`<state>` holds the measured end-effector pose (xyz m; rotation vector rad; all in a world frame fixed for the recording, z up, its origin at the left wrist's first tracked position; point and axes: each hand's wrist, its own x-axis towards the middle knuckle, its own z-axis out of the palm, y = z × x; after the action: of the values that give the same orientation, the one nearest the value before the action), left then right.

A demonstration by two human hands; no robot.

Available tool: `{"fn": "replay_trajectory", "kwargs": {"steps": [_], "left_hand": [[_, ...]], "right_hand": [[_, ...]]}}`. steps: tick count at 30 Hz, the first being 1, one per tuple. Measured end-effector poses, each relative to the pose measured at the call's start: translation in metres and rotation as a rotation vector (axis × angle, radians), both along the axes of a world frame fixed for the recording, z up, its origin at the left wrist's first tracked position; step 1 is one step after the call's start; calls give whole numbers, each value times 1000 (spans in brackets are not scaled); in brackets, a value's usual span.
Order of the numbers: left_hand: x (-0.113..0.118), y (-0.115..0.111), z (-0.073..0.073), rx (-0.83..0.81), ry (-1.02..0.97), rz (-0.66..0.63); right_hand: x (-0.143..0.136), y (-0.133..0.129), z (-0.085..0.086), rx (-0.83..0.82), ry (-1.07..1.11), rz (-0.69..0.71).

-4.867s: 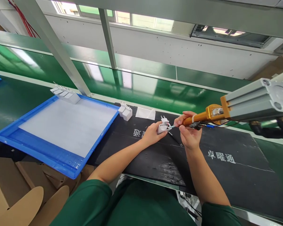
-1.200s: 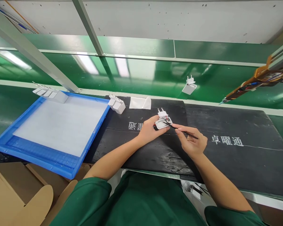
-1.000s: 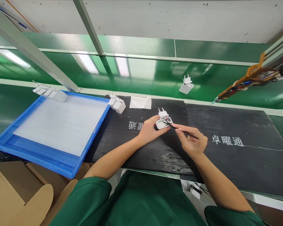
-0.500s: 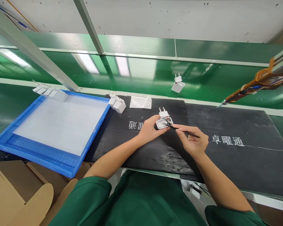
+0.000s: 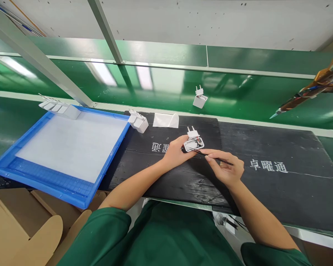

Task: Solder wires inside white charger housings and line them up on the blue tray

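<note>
Pinched between thumb and fingers of the left hand (image 5: 177, 150), the white plastic open plug adapter (image 5: 193, 142) sits over the black worktop (image 5: 288, 192). Slim black tweezers (image 5: 220, 159), closely gripped by the right hand (image 5: 228, 168) at four o'clock, reach its opening. White paper (image 5: 165, 120) lies at eleven.

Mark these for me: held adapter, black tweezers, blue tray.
Held adapter (image 5: 193, 144): head view, on its open housing.
Black tweezers (image 5: 223, 161): head view, on the rear shaft.
Blue tray (image 5: 52, 176): head view, on its bare floor near the front edge.
</note>
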<state>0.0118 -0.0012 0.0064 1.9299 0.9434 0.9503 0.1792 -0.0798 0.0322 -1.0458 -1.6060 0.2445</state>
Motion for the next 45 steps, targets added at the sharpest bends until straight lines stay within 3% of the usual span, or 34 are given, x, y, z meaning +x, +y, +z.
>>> {"fn": "replay_trajectory", "kwargs": {"steps": [10,20,23,26,29,32,35,37,39,45], "left_hand": [[1,-1,2,-3,24,-4],[2,2,-2,-7,42,0],[1,6,-3,-9,62,-21],[-4,14,-2,-25,114,-11],[-11,26,-3,-72,164,24],[-17,38,-7,-105,193,49],[-21,46,-11,-129,219,23],[-22,49,-12,-168,228,-25],[-22,52,-12,-225,211,-82],[-23,58,-14,-309,192,-124]], "right_hand": [[0,1,-2,32,-16,-18],[16,9,-3,79,-176,104],[16,9,-4,4,-127,75],[22,14,-7,-118,25,-89],[33,24,-17,-427,147,-37],[42,35,-29,-755,85,153],[45,46,-35,-711,-108,-9],[44,61,-33,-589,-217,-155],[39,87,-25,-565,-310,-186],[-12,218,-8,-632,-466,-188]]}}
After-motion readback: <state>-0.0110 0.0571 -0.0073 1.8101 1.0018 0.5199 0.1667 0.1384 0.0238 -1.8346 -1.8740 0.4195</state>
